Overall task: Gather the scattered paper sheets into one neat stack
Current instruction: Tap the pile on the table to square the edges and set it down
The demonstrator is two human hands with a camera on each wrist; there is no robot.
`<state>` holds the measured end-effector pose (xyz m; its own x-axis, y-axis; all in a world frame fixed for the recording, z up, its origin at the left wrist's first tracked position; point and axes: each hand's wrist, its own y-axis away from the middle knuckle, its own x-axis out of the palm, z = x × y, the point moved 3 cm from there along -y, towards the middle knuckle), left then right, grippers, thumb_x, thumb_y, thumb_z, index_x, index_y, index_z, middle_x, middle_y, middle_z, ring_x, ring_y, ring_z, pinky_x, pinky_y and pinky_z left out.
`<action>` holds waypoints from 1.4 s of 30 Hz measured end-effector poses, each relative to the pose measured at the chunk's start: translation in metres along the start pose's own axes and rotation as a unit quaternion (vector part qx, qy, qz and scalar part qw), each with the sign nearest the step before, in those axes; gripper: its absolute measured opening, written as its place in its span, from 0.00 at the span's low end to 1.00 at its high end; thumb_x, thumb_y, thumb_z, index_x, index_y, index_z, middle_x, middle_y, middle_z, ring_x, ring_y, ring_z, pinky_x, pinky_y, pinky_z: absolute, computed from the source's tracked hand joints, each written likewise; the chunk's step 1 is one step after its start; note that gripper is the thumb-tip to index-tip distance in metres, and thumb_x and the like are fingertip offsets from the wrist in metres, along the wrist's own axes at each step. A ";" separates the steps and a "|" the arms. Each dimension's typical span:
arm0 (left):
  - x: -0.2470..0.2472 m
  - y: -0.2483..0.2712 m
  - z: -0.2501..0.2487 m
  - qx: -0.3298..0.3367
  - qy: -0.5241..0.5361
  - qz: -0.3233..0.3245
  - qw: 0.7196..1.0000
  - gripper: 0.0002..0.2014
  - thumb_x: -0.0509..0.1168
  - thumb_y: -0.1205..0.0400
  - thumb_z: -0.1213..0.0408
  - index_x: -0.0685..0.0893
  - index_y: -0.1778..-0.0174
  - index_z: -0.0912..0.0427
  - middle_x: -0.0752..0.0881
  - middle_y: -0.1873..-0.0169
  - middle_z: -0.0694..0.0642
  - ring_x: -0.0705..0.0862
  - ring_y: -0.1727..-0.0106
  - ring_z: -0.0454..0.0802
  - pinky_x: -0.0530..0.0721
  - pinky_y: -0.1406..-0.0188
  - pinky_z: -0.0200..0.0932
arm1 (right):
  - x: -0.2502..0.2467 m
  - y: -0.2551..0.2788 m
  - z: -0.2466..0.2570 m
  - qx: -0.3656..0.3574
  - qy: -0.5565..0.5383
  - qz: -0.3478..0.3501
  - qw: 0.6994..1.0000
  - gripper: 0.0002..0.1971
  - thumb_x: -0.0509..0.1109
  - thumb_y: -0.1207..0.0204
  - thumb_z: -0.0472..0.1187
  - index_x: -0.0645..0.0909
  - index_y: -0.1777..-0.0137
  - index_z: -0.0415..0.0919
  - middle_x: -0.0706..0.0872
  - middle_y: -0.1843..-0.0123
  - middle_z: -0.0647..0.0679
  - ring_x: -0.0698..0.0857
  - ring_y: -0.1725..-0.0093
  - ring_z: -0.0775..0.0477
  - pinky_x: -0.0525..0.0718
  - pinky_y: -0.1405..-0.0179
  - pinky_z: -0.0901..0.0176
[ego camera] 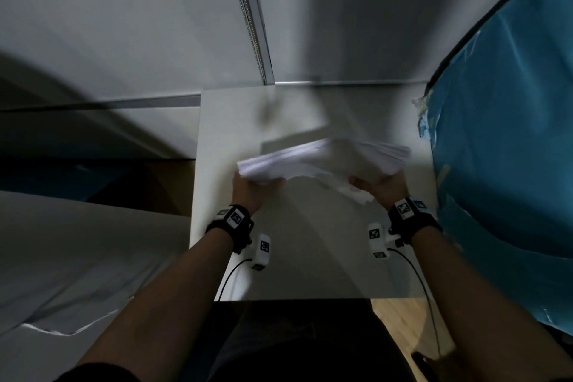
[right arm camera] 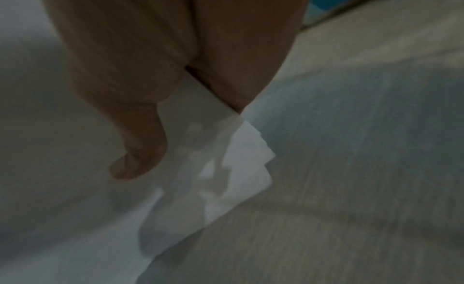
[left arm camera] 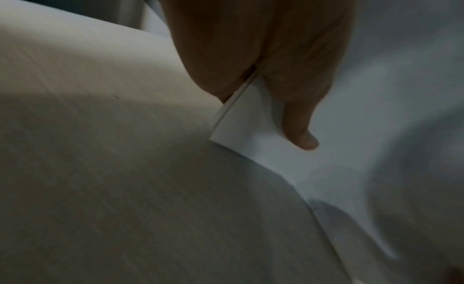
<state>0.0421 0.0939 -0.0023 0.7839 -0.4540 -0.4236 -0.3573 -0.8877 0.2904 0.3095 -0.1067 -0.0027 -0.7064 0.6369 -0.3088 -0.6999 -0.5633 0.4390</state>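
White paper sheets (ego camera: 325,161), bunched into one loose sheaf, blurred, held up over the pale table (ego camera: 279,257) toward its far right part, far edges fanned out and uneven. Left hand (ego camera: 248,192) clamped on the sheaf's near-left corner, right hand (ego camera: 379,187) clamped on its near-right side, a few sheet corners drooping below between the two. Black bands with printed square markers (ego camera: 234,218) strapped on both wrists, thin cables trailing back toward the near edge. Blue plastic sheeting (ego camera: 502,133) hanging at the right, just beside the table; pale wall panels and a metal rail (ego camera: 251,18) at the far side; wood floor (ego camera: 400,316) showing at the near right. From the left wrist: left hand (left arm camera: 261,50) pinching the paper sheets (left arm camera: 253,125) at one corner, thumb (left arm camera: 298,127) lying on the upper face, the rest of the hand under the lower face, sheet edges lined up closely there, pale table (left arm camera: 100,149) beneath. From the right wrist, much blurred: right hand (right arm camera: 160,60) gripping the paper sheets (right arm camera: 226,169), thumb (right arm camera: 140,155) pressed on top, several corners stepped out of line past the grip, pale table (right arm camera: 351,209) beneath and a sliver of blue plastic sheeting (right arm camera: 316,2) at the far right.
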 end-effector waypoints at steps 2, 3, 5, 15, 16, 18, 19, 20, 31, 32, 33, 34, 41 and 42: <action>0.003 -0.001 0.008 -0.021 -0.024 -0.007 0.999 0.20 0.92 0.31 0.63 0.92 0.49 0.50 0.93 0.48 0.52 0.90 0.47 0.45 0.94 0.39 0.54 | 0.004 0.000 -0.004 0.007 0.000 -0.010 1.000 0.37 0.90 0.38 0.42 0.81 0.29 0.37 0.87 0.34 0.44 0.87 0.37 0.46 0.85 0.38 0.56; 0.003 -0.005 0.009 -0.021 -0.014 -0.006 1.000 0.19 0.91 0.31 0.66 0.92 0.51 0.49 0.93 0.50 0.53 0.91 0.50 0.43 0.94 0.43 0.50 | 0.003 0.000 -0.003 0.003 0.005 -0.007 1.000 0.35 0.89 0.36 0.41 0.81 0.29 0.37 0.87 0.35 0.44 0.87 0.37 0.44 0.86 0.38 0.54; -0.007 -0.013 0.006 -0.033 0.024 0.019 0.999 0.16 0.91 0.33 0.70 0.94 0.55 0.53 0.95 0.55 0.53 0.93 0.58 0.40 0.94 0.51 0.45 | -0.006 0.001 0.003 -0.008 0.021 -0.001 1.000 0.35 0.89 0.35 0.42 0.80 0.29 0.36 0.88 0.37 0.45 0.86 0.39 0.47 0.87 0.45 0.61; -0.051 0.007 -0.133 0.293 -0.141 0.065 0.943 0.61 0.95 0.41 0.45 0.71 0.12 0.46 0.79 0.19 0.48 0.77 0.20 0.35 0.72 0.19 0.32 | -0.042 0.011 0.037 -0.062 0.170 0.121 0.976 0.29 0.91 0.42 0.52 0.88 0.43 0.40 0.93 0.54 0.50 0.91 0.54 0.53 0.91 0.59 0.59; -0.033 0.012 -0.147 0.314 -0.242 0.139 0.907 0.66 0.93 0.42 0.40 0.67 0.09 0.43 0.76 0.15 0.46 0.74 0.16 0.37 0.71 0.16 0.34 | -0.033 0.017 0.048 -0.083 0.167 0.148 0.971 0.25 0.91 0.40 0.48 0.89 0.45 0.40 0.94 0.53 0.47 0.92 0.53 0.50 0.92 0.56 0.52; -0.006 0.017 -0.159 0.227 -0.414 0.222 0.853 0.51 0.89 0.39 0.35 0.78 0.20 0.44 0.86 0.25 0.50 0.83 0.22 0.53 0.83 0.29 0.46 | -0.019 0.026 0.068 -0.122 0.156 0.193 0.961 0.18 0.90 0.37 0.43 0.91 0.49 0.40 0.95 0.54 0.46 0.93 0.54 0.50 0.90 0.55 0.47; -0.002 0.014 -0.155 0.167 -0.438 0.234 0.852 0.40 0.89 0.37 0.37 0.82 0.35 0.50 0.89 0.37 0.54 0.88 0.32 0.59 0.85 0.43 0.49 | -0.019 0.026 0.072 -0.122 0.154 0.205 0.959 0.14 0.90 0.37 0.42 0.92 0.53 0.41 0.95 0.57 0.49 0.91 0.58 0.55 0.89 0.60 0.51; -0.001 0.012 -0.151 0.124 -0.412 0.242 0.869 0.35 0.90 0.36 0.41 0.80 0.46 0.54 0.88 0.49 0.54 0.88 0.42 0.60 0.81 0.54 0.49 | -0.022 0.030 0.078 -0.118 0.144 0.220 0.958 0.12 0.89 0.36 0.41 0.91 0.55 0.44 0.95 0.60 0.52 0.90 0.61 0.58 0.87 0.65 0.57; -0.028 0.040 -0.105 0.039 0.079 0.102 0.991 0.25 0.92 0.31 0.64 0.94 0.39 0.57 0.98 0.45 0.47 0.96 0.41 0.42 0.92 0.40 0.40 | 0.023 0.074 0.096 -0.071 -0.213 0.191 0.956 0.25 0.89 0.37 0.35 0.87 0.40 0.38 0.92 0.43 0.39 0.91 0.43 0.37 0.89 0.40 0.37; -0.021 0.046 -0.105 0.047 0.099 0.085 0.990 0.22 0.92 0.31 0.67 0.95 0.43 0.56 0.98 0.47 0.46 0.96 0.42 0.42 0.92 0.42 0.39 | 0.030 0.075 0.098 -0.079 -0.185 0.127 0.971 0.26 0.91 0.40 0.38 0.88 0.42 0.38 0.93 0.45 0.41 0.92 0.45 0.39 0.91 0.44 0.38; -0.014 0.052 -0.106 0.051 0.120 0.074 0.989 0.21 0.91 0.32 0.69 0.95 0.46 0.54 0.98 0.49 0.45 0.96 0.43 0.42 0.92 0.44 0.39 | 0.030 0.075 0.097 -0.084 -0.151 0.063 0.983 0.26 0.92 0.41 0.41 0.88 0.43 0.39 0.94 0.47 0.44 0.93 0.46 0.43 0.93 0.47 0.42; -0.010 0.053 -0.103 0.052 0.129 0.060 0.988 0.20 0.91 0.32 0.71 0.94 0.48 0.53 0.98 0.50 0.44 0.96 0.44 0.41 0.92 0.45 0.38 | 0.030 0.075 0.098 -0.096 -0.129 0.018 0.987 0.27 0.92 0.41 0.43 0.87 0.43 0.41 0.94 0.47 0.48 0.93 0.46 0.48 0.94 0.49 0.49; 0.002 0.055 -0.095 0.058 0.105 0.032 0.992 0.24 0.93 0.34 0.62 0.95 0.45 0.60 0.98 0.50 0.49 0.95 0.48 0.33 0.87 0.50 0.27 | 0.011 0.074 0.103 -0.155 -0.063 0.004 0.986 0.27 0.92 0.40 0.39 0.84 0.44 0.50 0.88 0.48 0.63 0.87 0.53 0.76 0.86 0.54 0.76; 0.000 0.053 -0.095 0.061 0.094 0.041 0.993 0.23 0.94 0.34 0.61 0.97 0.46 0.61 0.98 0.51 0.49 0.95 0.48 0.33 0.87 0.49 0.27 | 0.005 0.075 0.105 -0.166 -0.061 -0.003 0.984 0.24 0.92 0.42 0.38 0.86 0.48 0.48 0.89 0.52 0.62 0.88 0.56 0.74 0.88 0.57 0.73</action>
<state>0.0715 0.0537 0.0944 0.8265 -0.5131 -0.2314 -0.4740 -0.8562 0.2055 0.2645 -0.0904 0.1173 -0.6982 0.6879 -0.1982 -0.7144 -0.6873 0.1311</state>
